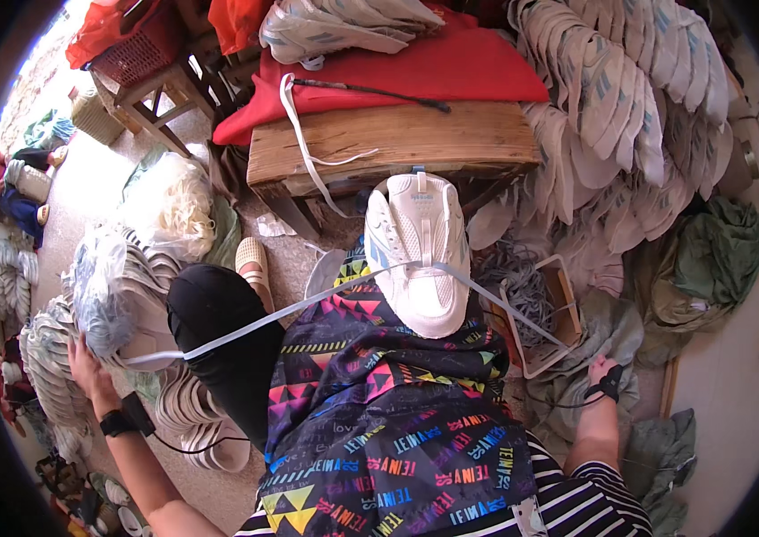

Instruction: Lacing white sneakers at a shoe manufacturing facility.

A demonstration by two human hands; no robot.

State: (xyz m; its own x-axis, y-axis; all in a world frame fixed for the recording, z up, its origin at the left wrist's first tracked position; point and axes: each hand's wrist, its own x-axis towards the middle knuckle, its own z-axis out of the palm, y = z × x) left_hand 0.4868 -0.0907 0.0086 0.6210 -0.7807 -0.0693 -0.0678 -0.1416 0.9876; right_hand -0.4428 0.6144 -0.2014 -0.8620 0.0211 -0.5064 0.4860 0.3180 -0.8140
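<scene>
A white shoe upper (422, 242) with pale blue trim rests on my lap, toe toward me. A pale grey-blue shoelace (281, 313) crosses it at the lower end of the tongue, running out taut to both sides. My left hand (91, 369) is stretched far left beside the stacked shoe parts, closed at the lace's left end; the exact grip is hard to see. Out to the right, my right hand (606, 370) is closed at the lace's other end, above grey cloth. Both wrists wear dark bands with cables.
A wooden bench (388, 139) stands ahead, with red cloth (478, 67), a white lace (294, 116) and shoe uppers on it. Hanging shoe uppers (612, 107) fill the right. A box of grey laces (527, 300) is beside my lap. Bagged laces (169, 201) lie left.
</scene>
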